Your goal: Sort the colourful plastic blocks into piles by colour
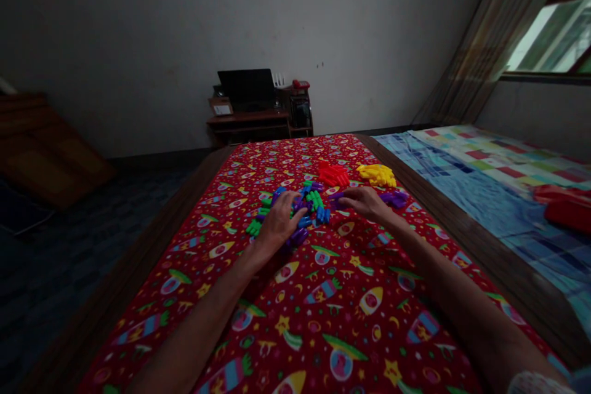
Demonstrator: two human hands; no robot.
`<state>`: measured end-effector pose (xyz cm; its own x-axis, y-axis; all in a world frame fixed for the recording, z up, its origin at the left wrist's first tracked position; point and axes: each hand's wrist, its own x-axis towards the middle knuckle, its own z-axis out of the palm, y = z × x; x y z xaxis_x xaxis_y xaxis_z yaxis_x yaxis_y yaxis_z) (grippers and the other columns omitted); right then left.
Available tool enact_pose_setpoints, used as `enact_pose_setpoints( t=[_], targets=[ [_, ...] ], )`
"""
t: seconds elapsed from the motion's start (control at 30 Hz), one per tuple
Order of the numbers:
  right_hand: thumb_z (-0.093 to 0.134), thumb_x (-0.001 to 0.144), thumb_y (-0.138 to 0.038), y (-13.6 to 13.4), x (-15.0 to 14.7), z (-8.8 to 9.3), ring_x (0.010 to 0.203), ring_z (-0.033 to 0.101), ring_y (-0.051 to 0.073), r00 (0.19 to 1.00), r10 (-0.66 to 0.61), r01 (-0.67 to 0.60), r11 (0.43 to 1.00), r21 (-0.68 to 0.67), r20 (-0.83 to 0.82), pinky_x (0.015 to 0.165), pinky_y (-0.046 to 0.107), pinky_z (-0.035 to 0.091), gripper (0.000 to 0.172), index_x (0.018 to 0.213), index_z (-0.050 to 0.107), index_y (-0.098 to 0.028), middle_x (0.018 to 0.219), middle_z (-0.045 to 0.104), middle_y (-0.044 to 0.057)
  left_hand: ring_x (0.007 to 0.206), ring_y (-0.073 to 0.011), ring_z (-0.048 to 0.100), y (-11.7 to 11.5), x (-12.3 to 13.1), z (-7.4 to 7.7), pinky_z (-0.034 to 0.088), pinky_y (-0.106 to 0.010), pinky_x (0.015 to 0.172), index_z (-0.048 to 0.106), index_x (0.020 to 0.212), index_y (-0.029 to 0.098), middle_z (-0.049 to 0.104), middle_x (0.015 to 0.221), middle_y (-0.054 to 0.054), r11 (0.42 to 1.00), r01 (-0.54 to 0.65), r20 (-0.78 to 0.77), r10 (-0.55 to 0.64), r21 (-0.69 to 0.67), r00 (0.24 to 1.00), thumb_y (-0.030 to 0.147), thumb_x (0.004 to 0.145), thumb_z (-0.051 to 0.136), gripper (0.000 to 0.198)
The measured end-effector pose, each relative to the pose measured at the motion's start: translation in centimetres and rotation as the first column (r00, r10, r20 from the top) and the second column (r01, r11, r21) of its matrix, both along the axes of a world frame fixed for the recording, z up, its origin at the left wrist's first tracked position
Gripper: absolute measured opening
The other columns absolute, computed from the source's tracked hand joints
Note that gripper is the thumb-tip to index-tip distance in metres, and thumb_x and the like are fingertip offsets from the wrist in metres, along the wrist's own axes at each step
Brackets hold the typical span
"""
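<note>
1. Your left hand (pixel 278 221) is down on the mixed pile (pixel 316 201) of green, blue and purple plastic pieces, fingers curled with the thumb apart, but I honestly can't tell if you've got a grip on anything there
2. Your right hand (pixel 364 202) looks like it's pinching a purple piece (pixel 334 199) between thumb and fingers, just right of that mixed pile
3. Past your hands you've got a red pile (pixel 335 175), and a yellow pile (pixel 377 175) just to the right of it, each all one colour
4. There's a little purple pile (pixel 395 199) too, right beside your right wrist and on the near side of the yellow one
5. All of it sits on the red cartoon-print cloth (pixel 341 295) covering your desk (pixel 501 266), brown edges showing down both sides
6. Behind that, a black monitor (pixel 249 87) and a red phone (pixel 301 84) by the wall
</note>
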<state>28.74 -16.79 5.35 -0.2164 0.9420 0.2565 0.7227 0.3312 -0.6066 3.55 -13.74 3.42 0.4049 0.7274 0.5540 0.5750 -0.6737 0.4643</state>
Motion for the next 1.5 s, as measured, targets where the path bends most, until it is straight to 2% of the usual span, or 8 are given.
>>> enact_pose_setpoints(
  t=[0.2, 0.4, 0.53, 0.67, 0.9, 1.1, 1.27, 1.5],
  targets=[
    [0.058, 0.082, -0.032, -0.1, 7.1, 1.9, 0.069, 0.061, 0.016, 0.809, -0.27, 0.368, 0.925, -0.091, 0.523, 0.056, 0.022, 0.035, 0.023, 0.087, 0.075, -0.017, 0.081, 0.072, 0.008, 0.116, -0.0261, 0.056, 4.6, -4.4, -1.9, 0.043, -0.043, 0.103, 0.06, 0.111, 0.017, 0.062, 0.119, -0.012, 0.973, -0.191, -0.084, 0.202, 0.129, 0.976, 0.02, 0.084, 0.055, 0.028],
    [0.055, 0.086, -0.037, -0.9, 8.0, 2.0, 0.088, 0.065, 0.025, 0.616, -0.464, 0.586, 0.81, 0.024, 0.637, 0.067, 0.028, 0.043, 0.031, 0.103, 0.072, -0.016, 0.103, 0.07, 0.015, 0.108, -0.0263, 0.062, 5.5, -5.3, -3.7, 0.048, -0.042, 0.096, 0.063, 0.112, 0.016, 0.068, 0.113, -0.012, 0.979, -0.205, -0.111, 0.206, 0.019, 0.972, 0.016, 0.081, 0.058, 0.031],
    [0.047, 0.091, -0.032, -0.9, 5.7, 1.8, 0.083, 0.065, 0.023, 0.713, -0.5, 0.476, 0.86, 0.185, 0.491, 0.069, 0.029, 0.043, 0.031, 0.098, 0.073, -0.016, 0.095, 0.072, 0.014, 0.099, -0.0238, 0.066, 4.9, -4.7, -2.4, 0.051, -0.039, 0.091, 0.064, 0.111, 0.019, 0.071, 0.105, -0.008, 0.962, -0.267, -0.041, 0.265, -0.055, 0.963, 0.013, 0.077, 0.062, 0.035],
    [0.045, 0.093, -0.034, -1.0, 1.4, 0.7, 0.072, 0.064, 0.019, 0.955, -0.165, 0.115, 0.972, 0.206, 0.246, 0.068, 0.026, 0.043, 0.034, 0.095, 0.073, -0.013, 0.084, 0.073, 0.011, 0.094, -0.0214, 0.068, 3.6, -3.6, -0.3, 0.053, -0.036, 0.087, 0.061, 0.115, 0.021, 0.072, 0.103, -0.005, 0.954, -0.292, 0.112, 0.299, -0.074, 0.948, 0.015, 0.076, 0.066, 0.039],
    [0.051, 0.091, -0.035, -1.7, -4.3, -2.1, 0.068, 0.064, 0.014, 0.977, 0.196, -0.174, 0.96, 0.219, -0.085, 0.062, 0.022, 0.044, 0.037, 0.123, 0.061, -0.018, 0.091, 0.073, 0.007, 0.091, -0.0184, 0.069, -1.2, 1.2, 0.4, 0.055, -0.031, 0.082, 0.055, 0.123, 0.025, 0.071, 0.103, -0.002, 0.991, 0.096, 0.033, -0.093, -0.096, 0.995, 0.016, 0.082, 0.062, 0.042],
    [0.051, 0.089, -0.027, 0.3, -0.3, -1.5, 0.071, 0.063, 0.016, 0.997, -0.076, 0.079, 0.967, 0.241, -0.023, 0.067, 0.024, 0.046, 0.023, 0.097, 0.071, -0.017, 0.082, 0.073, 0.006, 0.114, -0.0221, 0.059, -1.1, 1.4, -0.9, 0.047, -0.039, 0.099, 0.054, 0.124, 0.02, 0.063, 0.122, -0.009, 0.994, 0.099, -0.111, -0.093, 0.051, 0.989, 0.025, 0.091, 0.053, 0.034],
    [0.052, 0.083, -0.015, 0.9, 6.8, -0.9, 0.099, 0.061, 0.024, 0.853, -0.486, 0.381, 0.828, 0.411, 0.188, 0.086, 0.034, 0.046, 0.029, 0.105, 0.071, -0.015, 0.107, 0.069, 0.014, 0.13, -0.0262, 0.045, 0.4, -0.1, -2.2, 0.036, -0.047, 0.11, 0.053, 0.128, 0.017, 0.054, 0.136, -0.013, 0.988, 0.116, -0.345, -0.074, 0.103, 0.936, 0.027, 0.091, 0.051, 0.038],
    [0.049, 0.076, -0.01, 0.3, 11.3, -1.4, 0.094, 0.065, 0.025, 0.734, -0.467, 0.493, 0.866, 0.085, 0.493, 0.078, 0.029, 0.047, 0.04, 0.108, 0.073, -0.013, 0.099, 0.072, 0.015, 0.1, -0.022, 0.061, 0.4, 0.0, -1.9, 0.046, -0.041, 0.095, 0.063, 0.108, 0.019, 0.069, 0.101, -0.008, 0.987, 0.111, -0.355, -0.064, 0.112, 0.933, 0.018, 0.092, 0.046, 0.023]
  ],
)
